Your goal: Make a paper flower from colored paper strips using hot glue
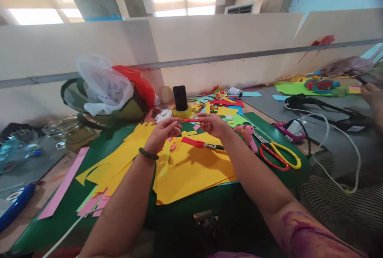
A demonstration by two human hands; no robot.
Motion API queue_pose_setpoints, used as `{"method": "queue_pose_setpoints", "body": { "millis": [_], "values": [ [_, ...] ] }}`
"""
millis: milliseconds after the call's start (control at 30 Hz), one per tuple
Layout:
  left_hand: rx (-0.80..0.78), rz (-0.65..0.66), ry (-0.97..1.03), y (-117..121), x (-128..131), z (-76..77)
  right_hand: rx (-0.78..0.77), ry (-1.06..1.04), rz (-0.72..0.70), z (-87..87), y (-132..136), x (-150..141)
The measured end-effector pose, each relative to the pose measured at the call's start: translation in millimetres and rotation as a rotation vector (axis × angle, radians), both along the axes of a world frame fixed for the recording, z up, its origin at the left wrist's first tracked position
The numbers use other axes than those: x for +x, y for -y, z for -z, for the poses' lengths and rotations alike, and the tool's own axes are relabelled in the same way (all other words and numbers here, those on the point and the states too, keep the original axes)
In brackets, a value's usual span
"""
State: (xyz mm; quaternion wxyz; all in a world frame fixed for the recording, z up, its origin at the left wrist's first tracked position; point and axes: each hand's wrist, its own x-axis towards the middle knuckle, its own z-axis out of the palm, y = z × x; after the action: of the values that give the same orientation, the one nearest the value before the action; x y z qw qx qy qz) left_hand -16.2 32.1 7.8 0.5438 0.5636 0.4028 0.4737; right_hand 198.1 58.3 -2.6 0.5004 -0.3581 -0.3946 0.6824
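Note:
A thin red paper strip [190,120] is stretched level between my two hands, above the table. My left hand [166,132], with a dark beaded bracelet at the wrist, pinches its left end. The other end sits in the closed fingers of my right hand [214,125]. Below them lie yellow paper sheets [191,182]. A wider red paper piece [192,142] and a cutter-like tool with a dark handle [214,146] rest on the sheets. Right of my right forearm are a pink glue gun [249,138] and large scissors [273,152] with red and yellow handles.
A phone [180,98] stands upright in a yellow tape roll [182,113]. Coloured scraps lie behind. A bag [131,108] with plastic bags is at the left, near a pink strip [64,184]. A white cable [356,146] loops at the right, where another person's hand [372,94] shows.

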Motion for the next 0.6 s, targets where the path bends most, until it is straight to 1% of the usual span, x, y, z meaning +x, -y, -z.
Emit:
{"method": "queue_pose_setpoints", "body": {
  "millis": [67, 133, 233, 300, 400, 500, 600],
  "values": [
    [0.096, 0.000, -0.028, 2, 6, 1.4, -0.079, -0.027, -0.108, 1.4, 2, -8],
    [0.154, 0.022, -0.069, 5, 14, 4.2, -0.125, -0.024, -0.209, 4.1, 5, -16],
    [0.162, -0.032, -0.074, 7, 21, 7.7, -0.153, -0.026, -0.291, 7.2, 10, -24],
    [0.119, -0.074, -0.048, 7, 22, 8.7, -0.112, 0.015, -0.272, 7.3, 12, -26],
    [0.043, -0.084, 0.000, 5, 20, 9.3, -0.006, 0.155, -0.171, 6.2, 14, -25],
    [-0.027, -0.104, 0.032, 5, 19, 10.2, 0.160, 0.273, -0.070, 7.4, 15, -27],
    [-0.075, -0.102, 0.067, 4, 19, 11.5, 0.352, 0.332, -0.023, 11.0, 15, -29]
  ]
}}
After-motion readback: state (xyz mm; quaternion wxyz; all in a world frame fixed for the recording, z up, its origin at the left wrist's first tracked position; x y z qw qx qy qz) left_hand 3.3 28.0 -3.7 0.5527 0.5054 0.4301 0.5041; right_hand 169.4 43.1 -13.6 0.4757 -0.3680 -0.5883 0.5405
